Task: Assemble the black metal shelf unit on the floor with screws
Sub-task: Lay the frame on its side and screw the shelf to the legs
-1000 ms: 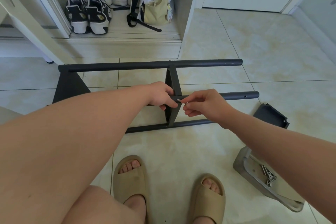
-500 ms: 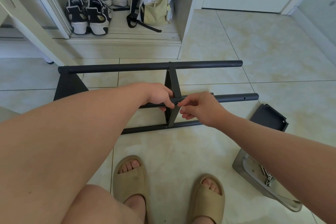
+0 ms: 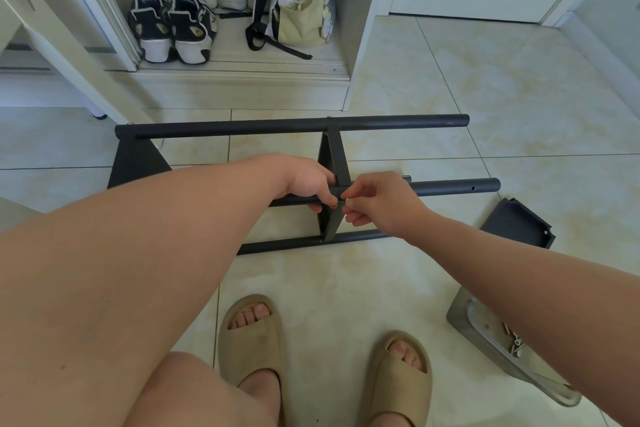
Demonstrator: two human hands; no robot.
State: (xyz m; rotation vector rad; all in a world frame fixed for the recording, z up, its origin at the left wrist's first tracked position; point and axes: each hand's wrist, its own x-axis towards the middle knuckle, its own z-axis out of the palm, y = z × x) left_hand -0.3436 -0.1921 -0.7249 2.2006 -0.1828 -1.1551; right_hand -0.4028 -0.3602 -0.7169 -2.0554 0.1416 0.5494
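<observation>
While the black shelf frame lies on its side on glossy cream floor tiles, its matte round tubes run from 9 to 3 o'clock, joined by flat triangular plates. At centre, the left hand curls its fingers round the middle tube, beside the triangular plate. Just toward 3 o'clock of it, the right hand pinches a small pale screw between thumb and forefinger at that joint, its other fingers loosely curled. A loose black plate lies at 3 o'clock, and a grey tray holding silvery screws lies at 4 o'clock.
</observation>
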